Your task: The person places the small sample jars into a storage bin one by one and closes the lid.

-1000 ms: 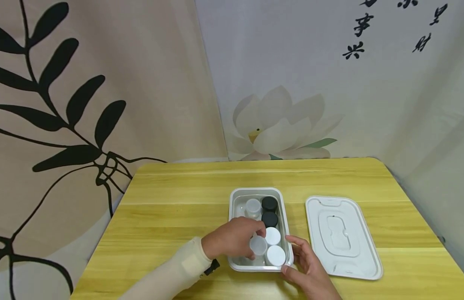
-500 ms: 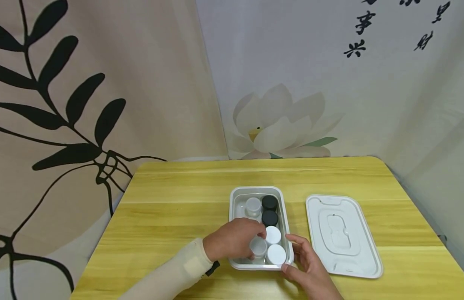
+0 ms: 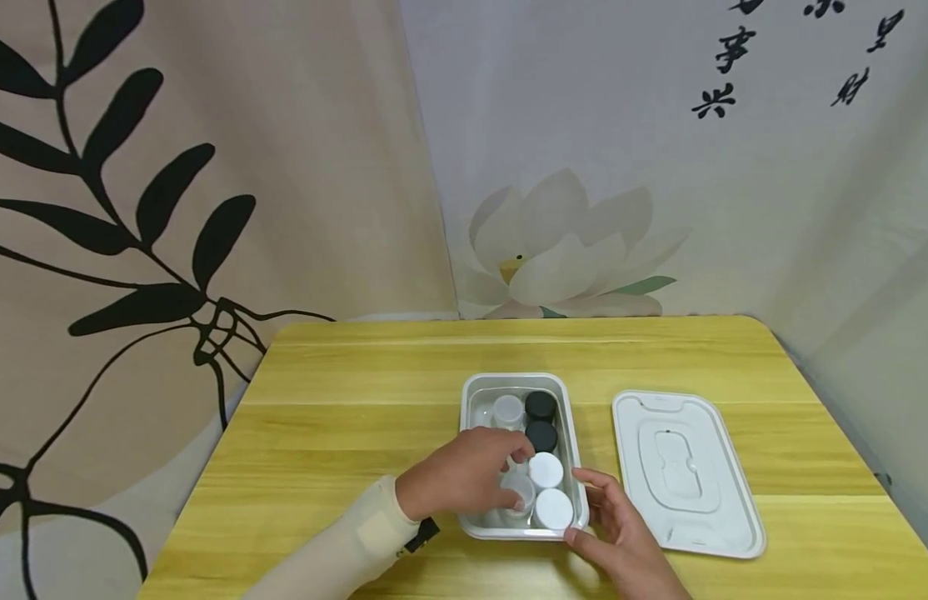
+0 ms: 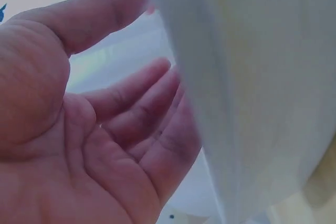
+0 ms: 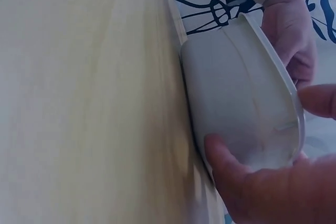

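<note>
A white plastic box (image 3: 514,377) stands on the table with small round jars inside. Along its right side are two black-capped jars (image 3: 541,422) and two white-capped jars (image 3: 550,492). A translucent jar (image 3: 508,411) sits at the back left. My left hand (image 3: 467,471) reaches over the left wall, thumb and fingers spread apart above a second translucent jar (image 3: 519,485), which it partly covers. In the left wrist view the palm (image 4: 105,166) shows loosely bent fingers. My right hand (image 3: 620,542) grips the front right corner of the box, its fingers on the outer wall (image 5: 226,87).
A white lid (image 3: 685,475) lies flat on the wooden table (image 3: 359,400) to the right of the box. Behind the table hangs a curtain (image 3: 321,167) with printed leaves, a flower and characters.
My left thumb and fingers have parted from the front translucent jar, which stays in the box; the left hand has shifted slightly. The right hand has kept its place.
</note>
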